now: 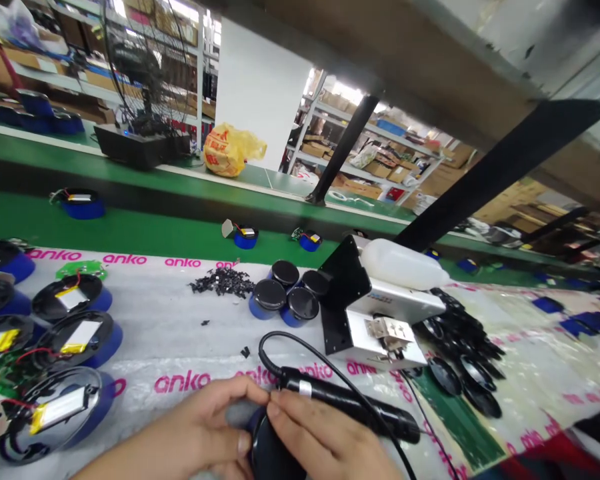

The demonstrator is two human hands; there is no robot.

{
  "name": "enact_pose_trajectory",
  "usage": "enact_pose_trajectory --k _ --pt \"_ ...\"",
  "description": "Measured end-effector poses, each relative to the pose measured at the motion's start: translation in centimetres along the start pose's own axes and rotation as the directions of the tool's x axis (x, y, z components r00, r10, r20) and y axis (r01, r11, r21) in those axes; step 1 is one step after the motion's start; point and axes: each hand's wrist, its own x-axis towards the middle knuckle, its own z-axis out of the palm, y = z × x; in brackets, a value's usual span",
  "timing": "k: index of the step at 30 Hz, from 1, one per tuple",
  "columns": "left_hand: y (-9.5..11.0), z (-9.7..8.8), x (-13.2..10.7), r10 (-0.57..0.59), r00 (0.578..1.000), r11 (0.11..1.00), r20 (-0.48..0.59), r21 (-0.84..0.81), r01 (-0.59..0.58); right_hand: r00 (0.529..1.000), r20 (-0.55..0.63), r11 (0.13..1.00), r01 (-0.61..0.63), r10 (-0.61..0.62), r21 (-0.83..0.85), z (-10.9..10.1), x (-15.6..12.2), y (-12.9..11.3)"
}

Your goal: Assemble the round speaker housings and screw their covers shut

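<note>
two hands: left hand (200,433), right hand (325,440) both clasp round black unit (270,457); black screwdriver (350,400) just beyond them.

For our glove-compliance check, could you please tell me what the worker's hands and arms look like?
Both are bare: the left hand and right hand wear no gloves, rings or bands. No watch or sleeve shows on the stretches of wrist and forearm in view. The visible fingernails are short and unpainted.

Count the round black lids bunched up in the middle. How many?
4 round black lids, clustered left of the white box: one at the back, one front-left, one front-right, one nearest the box. Others could be hidden underneath.
</note>
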Motion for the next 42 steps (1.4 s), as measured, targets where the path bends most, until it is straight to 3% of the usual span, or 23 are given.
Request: enact_pose_trajectory --k 2,5,13,21,25,27,30,33,35,42 --pt "-0.1 0.2 0.0 0.021 1.000 0.999 -0.003 0.027 -0.021 0.999 -0.031 0.999 0.031 -0.032 -0.036 -0.5 0.6 -0.4" --pt "0.2 0.5 0.0 0.028 1.000 0.997 -0.005 0.074 -0.027 0.999 -0.042 0.999 -0.034 0.033 -0.030 -0.5 0.8 -1.2" --pt "1.6 1.3 -0.4 -0.042 0.998 0.997 0.037 0.067 0.039 0.998 0.055 0.995 -0.019 0.024 -0.099 -1.1 0.3 -1.5" --pt "2.0 2.0 -0.9 -0.003 0.997 0.993 0.077 0.121 -0.006 0.999 -0.017 0.984 -0.034 0.031 -0.176 -0.6 0.3 -1.5" --pt "1.4 3.8 -0.8 0.081 0.994 0.968 -0.073 0.243 -0.061 0.998 -0.031 0.980 -0.068 0.063 -0.185 -0.6 0.1 -1.9" --pt "0.9 4.7 -0.5 0.126 0.977 0.947 -0.173 0.313 -0.066 0.992 0.045 0.986 -0.113 0.120 -0.125 -1.3 -0.1 -2.1" --pt "0.7 5.2 -0.2 0.104 0.961 0.936 -0.255 0.351 -0.008 0.956 0.110 0.962 -0.271 0.272 -0.022 -2.4 -1.0 -1.8" --pt "0.6 4.7 -0.1 0.081 0.952 0.933 -0.295 0.358 0.031 0.876 -0.001 0.861 -0.474 0.482 -0.186 -2.2 -2.1 -0.7" --pt "0.6 4.1 -0.1 0.075 0.945 0.927 -0.317 0.371 0.051 0.843 -0.009 0.809 -0.518 0.537 -0.279 -1.5 -2.7 0.1" --pt "0.9 2.9 -0.1 0.067 0.939 0.876 -0.337 0.471 0.107 0.849 0.044 0.827 -0.499 0.526 -0.258 -0.6 -3.4 0.5"
